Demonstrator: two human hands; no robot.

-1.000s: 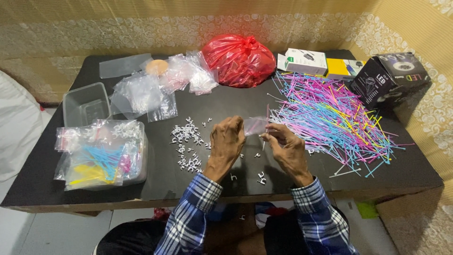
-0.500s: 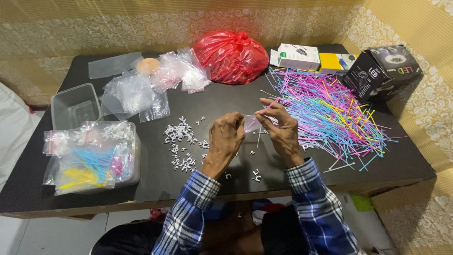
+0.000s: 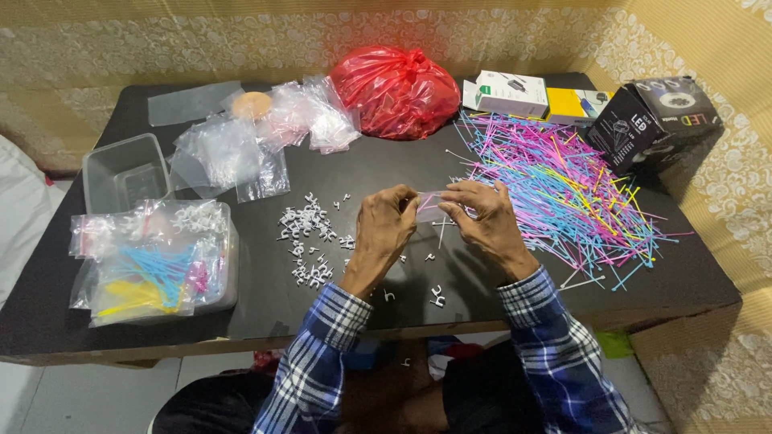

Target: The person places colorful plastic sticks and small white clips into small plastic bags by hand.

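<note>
Since a second ago both hands have risen slightly from the worktop [image 3: 482,289] toward its centre. At nine o'clock a clear tub [image 3: 121,173] stands empty; below it, filled bags [image 3: 149,261] hold blue, yellow and pink ties. A knotted red bag [image 3: 394,88] sits at twelve, white and yellow boxes [image 3: 535,96] at one, a black carton [image 3: 655,120] at two. Left hand [image 3: 384,229] and right hand [image 3: 482,221], fingers curled, pinch a small clear bag [image 3: 430,205] between them, beside the colourful ties [image 3: 563,185].
</note>
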